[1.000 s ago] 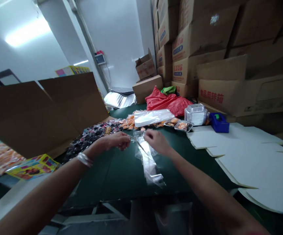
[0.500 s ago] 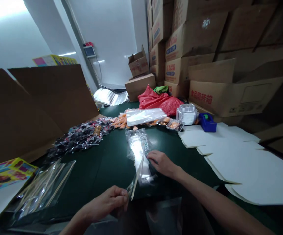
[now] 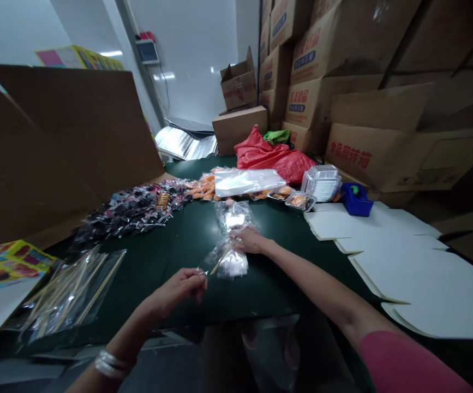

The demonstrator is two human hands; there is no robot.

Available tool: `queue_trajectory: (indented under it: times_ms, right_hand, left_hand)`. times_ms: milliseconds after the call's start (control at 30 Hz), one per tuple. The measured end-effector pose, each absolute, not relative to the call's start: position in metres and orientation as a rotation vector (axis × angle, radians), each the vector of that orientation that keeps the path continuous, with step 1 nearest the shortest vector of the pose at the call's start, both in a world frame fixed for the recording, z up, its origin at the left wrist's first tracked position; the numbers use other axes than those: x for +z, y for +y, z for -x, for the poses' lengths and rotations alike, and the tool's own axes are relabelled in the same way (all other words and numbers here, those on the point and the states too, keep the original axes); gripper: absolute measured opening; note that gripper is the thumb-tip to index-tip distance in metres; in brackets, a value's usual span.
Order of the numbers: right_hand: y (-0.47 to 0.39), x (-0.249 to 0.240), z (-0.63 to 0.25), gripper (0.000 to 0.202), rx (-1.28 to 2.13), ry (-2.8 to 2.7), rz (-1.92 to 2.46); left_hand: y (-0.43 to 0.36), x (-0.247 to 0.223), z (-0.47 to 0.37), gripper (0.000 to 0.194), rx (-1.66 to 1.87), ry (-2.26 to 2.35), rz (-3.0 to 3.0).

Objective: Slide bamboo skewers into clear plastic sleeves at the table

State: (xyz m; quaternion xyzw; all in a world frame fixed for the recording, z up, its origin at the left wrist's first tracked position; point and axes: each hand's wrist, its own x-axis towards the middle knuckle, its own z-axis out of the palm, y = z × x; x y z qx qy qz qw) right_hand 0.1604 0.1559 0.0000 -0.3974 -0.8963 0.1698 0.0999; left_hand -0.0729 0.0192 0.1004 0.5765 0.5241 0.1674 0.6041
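Note:
My left hand (image 3: 190, 282) is closed in a pinch on the edge of a clear plastic bag (image 3: 212, 260), above the near part of the dark green table. Thin wooden sticks (image 3: 219, 263) slant across this bag, their upper ends at the fingers of my right hand (image 3: 249, 240). That hand is closed around the sticks, though its fingertips are partly hidden and blurred. Under it lies a pile of clear plastic bags (image 3: 234, 267), shiny and flat on the table.
Black wrapped packets (image 3: 132, 218) are heaped left, orange ones (image 3: 204, 186) behind. More sticks in plastic (image 3: 72, 295) lie at near left. White card sheets (image 3: 432, 278) cover the right side, near a blue tape dispenser (image 3: 357, 200) and stacked clear trays (image 3: 321, 183). Cardboard boxes (image 3: 351, 155) rise behind.
My right hand has moved left and away from me, from beside the bag pile onto it. My left hand has shifted slightly left and farther from me. The camera view has tilted.

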Motion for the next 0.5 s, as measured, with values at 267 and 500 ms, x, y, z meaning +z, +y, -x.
queue_trajectory:
  times_ms: [267,500]
  right_hand:
    - [0.181,-0.009,-0.152,0.039,0.362,-2.658,1.237]
    - [0.174,-0.005,-0.147,0.044,0.378,-2.531,1.354]
  left_hand:
    - [-0.015,0.054,0.038,0.027,0.546,1.137,-0.883]
    - [-0.029,0.116,0.103,0.037,0.516,1.361,-1.262]
